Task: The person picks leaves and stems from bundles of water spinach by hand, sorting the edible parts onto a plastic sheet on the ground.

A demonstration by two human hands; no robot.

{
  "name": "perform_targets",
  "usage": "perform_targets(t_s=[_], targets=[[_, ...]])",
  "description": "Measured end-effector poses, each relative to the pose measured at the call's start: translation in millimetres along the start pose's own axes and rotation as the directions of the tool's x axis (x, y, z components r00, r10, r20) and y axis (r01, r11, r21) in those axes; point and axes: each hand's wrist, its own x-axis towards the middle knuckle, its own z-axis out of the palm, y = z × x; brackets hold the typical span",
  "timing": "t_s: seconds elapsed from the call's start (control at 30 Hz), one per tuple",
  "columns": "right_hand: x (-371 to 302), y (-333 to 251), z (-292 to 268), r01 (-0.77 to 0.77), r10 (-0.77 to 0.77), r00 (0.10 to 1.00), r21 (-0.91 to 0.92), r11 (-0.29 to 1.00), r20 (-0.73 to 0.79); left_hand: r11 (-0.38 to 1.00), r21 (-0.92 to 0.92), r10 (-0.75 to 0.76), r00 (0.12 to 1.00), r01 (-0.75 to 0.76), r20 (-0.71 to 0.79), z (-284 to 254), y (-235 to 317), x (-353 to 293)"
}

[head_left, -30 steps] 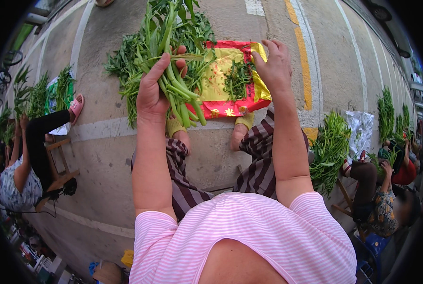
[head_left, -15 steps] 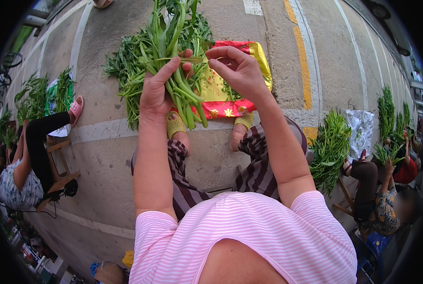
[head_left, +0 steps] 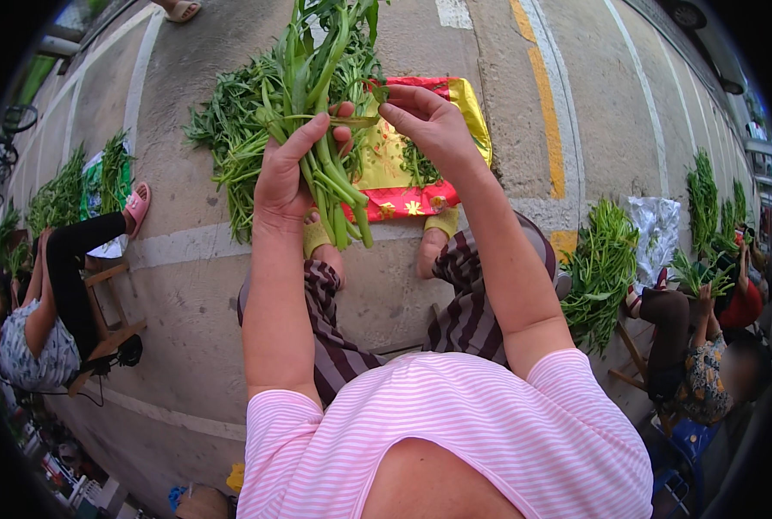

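A bunch of water spinach (head_left: 321, 73) is gripped in my left hand (head_left: 284, 177). Its thick cut stems point down toward me and its leaves point away. Just right of the bunch, my right hand (head_left: 442, 134) is closed in a pinch, thumb against forefinger, on a small green leaf (head_left: 379, 92). A thin, dull-coloured leaf (head_left: 356, 122) sticks out sideways from the bunch, between the two hands. Behind and below my left hand lies a heap of loose water spinach (head_left: 235, 108) on the ground. Under my right hand is a red and gold sheet (head_left: 478, 117) with scattered green bits (head_left: 418, 166) on it.
My feet in yellow slippers (head_left: 317, 233) stand just before the sheet. On the left a person sits on a wooden stool (head_left: 114, 333). To the right, another person holds greens beside a green heap (head_left: 606, 259) and a silver sheet (head_left: 654, 229). Painted lines cross the pavement.
The bunch in my left hand has shifted slightly down. My right hand stays close by, and a small green leaf now shows at its fingertips. The person at right has lowered their greens.
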Motion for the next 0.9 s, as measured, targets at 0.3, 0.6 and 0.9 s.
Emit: perform_targets(t_s=[0.3, 0.6, 0.9], targets=[[2, 3, -9, -0.105, 0.104, 0.994, 0.067, 0.992, 0.018, 0.999, 0.016, 0.035, 0.997, -0.034, -0.070, -1, 5, -1], [2, -13, -17, -0.113, 0.098, 0.983, -0.091, 0.989, -0.153, 0.913, 0.405, 0.155, 0.962, -0.051, -0.227, -7, 1, -1], [5, -10, -20, -0.080, 0.068, 0.966, -0.038, 0.996, -0.251, 0.804, 0.595, 0.148, 0.972, -0.010, -0.183, -7, -9, -2]])
